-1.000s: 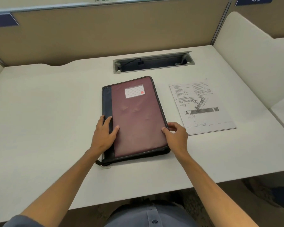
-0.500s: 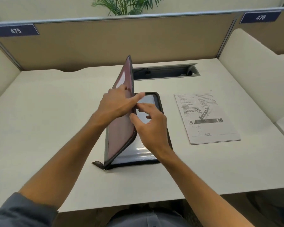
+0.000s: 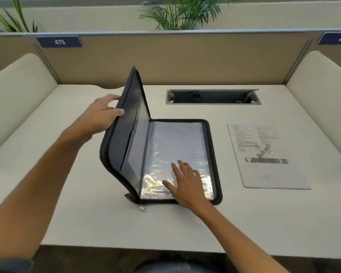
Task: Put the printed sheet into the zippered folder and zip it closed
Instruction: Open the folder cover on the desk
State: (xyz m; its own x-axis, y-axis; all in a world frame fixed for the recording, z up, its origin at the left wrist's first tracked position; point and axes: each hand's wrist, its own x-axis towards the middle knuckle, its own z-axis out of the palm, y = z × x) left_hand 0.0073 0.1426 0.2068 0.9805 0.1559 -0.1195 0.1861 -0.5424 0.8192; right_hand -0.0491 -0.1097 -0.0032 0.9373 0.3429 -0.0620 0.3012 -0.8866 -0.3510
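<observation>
The zippered folder lies unzipped in the middle of the white desk, its dark cover standing nearly upright on the left. My left hand grips the cover's outer edge, thumb on the inside. Shiny clear plastic sleeves fill the flat right half. My right hand rests flat with spread fingers on the sleeves near the front edge. The printed sheet lies flat on the desk to the right of the folder, apart from it. The zip pull hangs at the folder's front left corner.
A recessed cable slot is set into the desk behind the folder. Tan partition walls and cream side panels close in the desk on three sides. Plants show above the partition.
The folder went from lying shut to open. My left hand swung the cover up and leftward. My right hand moved from the folder's right edge onto the plastic sleeves.
</observation>
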